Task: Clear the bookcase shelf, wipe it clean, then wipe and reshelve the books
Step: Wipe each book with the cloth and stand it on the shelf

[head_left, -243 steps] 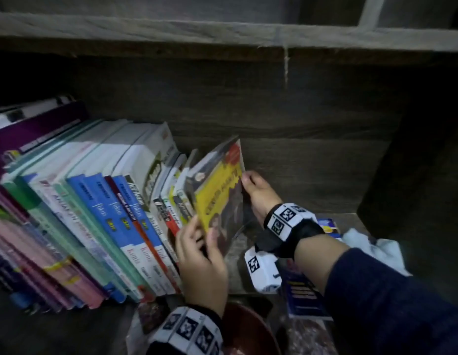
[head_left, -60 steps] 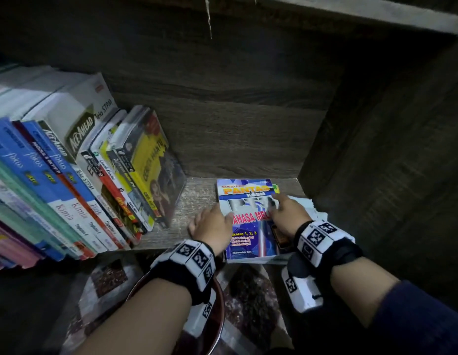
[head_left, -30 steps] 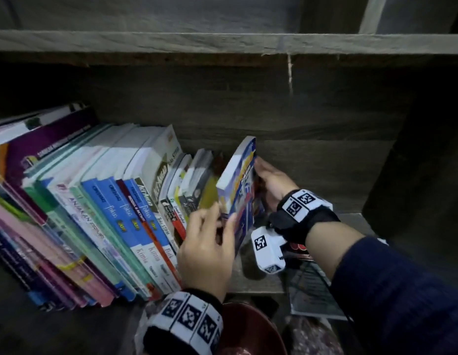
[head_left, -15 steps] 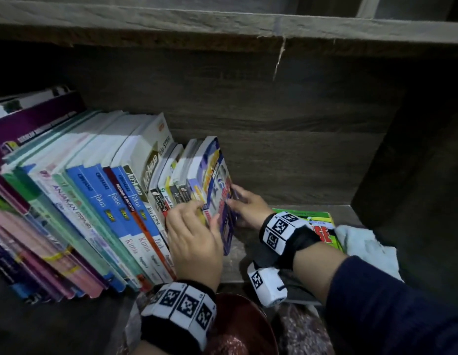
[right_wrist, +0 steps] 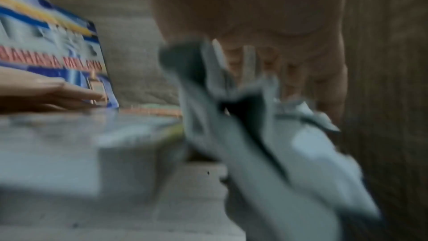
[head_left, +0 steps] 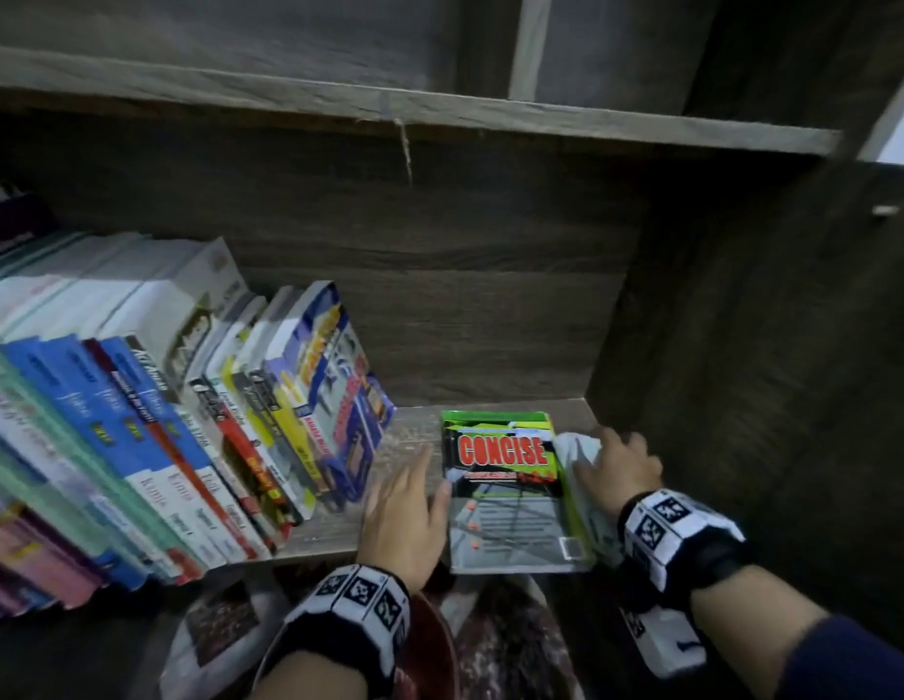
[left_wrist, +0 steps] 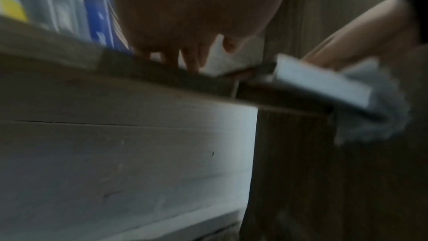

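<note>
A row of books [head_left: 136, 421] leans to the left on the wooden shelf [head_left: 414, 431]. A blue book [head_left: 338, 396] stands at the row's right end, also seen in the right wrist view [right_wrist: 53, 52]. A green book titled CONCISE [head_left: 505, 487] lies flat at the shelf's right. My left hand [head_left: 409, 512] lies with straight fingers [left_wrist: 185, 58] on the board, at that book's left edge. My right hand [head_left: 616, 462] grips a bunched white cloth [head_left: 573, 452] just right of the book. The cloth [right_wrist: 266, 144] hangs from curled fingers [right_wrist: 289, 72].
The bookcase's side wall [head_left: 717, 346] stands close on the right of my right hand. An upper shelf board [head_left: 439, 108] runs overhead. Below the shelf's front edge sits a dark red bowl [head_left: 429, 644] on patterned ground.
Both hands have let go of the blue book, which now stands in the row. My left hand moved right to the green book, my right hand to the cloth.
</note>
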{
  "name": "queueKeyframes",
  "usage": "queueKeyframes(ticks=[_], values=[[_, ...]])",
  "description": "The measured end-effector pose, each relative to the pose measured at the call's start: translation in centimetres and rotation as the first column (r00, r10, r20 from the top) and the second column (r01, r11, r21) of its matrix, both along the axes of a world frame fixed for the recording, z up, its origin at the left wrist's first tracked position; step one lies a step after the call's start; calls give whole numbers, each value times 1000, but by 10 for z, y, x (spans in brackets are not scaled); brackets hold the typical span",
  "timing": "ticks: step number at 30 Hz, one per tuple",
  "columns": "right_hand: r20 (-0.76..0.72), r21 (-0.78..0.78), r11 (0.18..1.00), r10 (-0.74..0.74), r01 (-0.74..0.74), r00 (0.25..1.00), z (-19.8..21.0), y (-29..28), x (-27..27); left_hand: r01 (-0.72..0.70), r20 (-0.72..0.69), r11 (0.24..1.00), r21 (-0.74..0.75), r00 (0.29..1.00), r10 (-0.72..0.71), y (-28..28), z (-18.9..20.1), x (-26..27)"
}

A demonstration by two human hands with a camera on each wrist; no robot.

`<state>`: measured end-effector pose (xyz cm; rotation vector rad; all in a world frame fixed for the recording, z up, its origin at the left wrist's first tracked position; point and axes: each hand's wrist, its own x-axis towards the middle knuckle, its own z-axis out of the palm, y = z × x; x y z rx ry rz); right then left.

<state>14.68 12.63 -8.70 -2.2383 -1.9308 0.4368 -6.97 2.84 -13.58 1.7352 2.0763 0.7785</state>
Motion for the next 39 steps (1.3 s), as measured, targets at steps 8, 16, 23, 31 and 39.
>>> queueKeyframes(ticks=[8,16,23,31,39], values=[[92,35,997,60,-64,994,-30,-12,9,29,-300,982,-185,950,-84,11,-16,13],[26,424,840,362,-338,932,7,-17,-14,26,-322,989,-145,944,-71,14,-27,14],[189,-277,776,622,-566,760,-30,13,-32,36,-317,998,-57,947,-52,13,-31,15],[305,-282,809,585,-516,751,-26,41,-54,44,-311,999,23,950,-34,17,-46,11],[300,-307,790,609,-531,734,-17,41,-67,-4,-331,999,-40,943,-9,18,-39,13]])
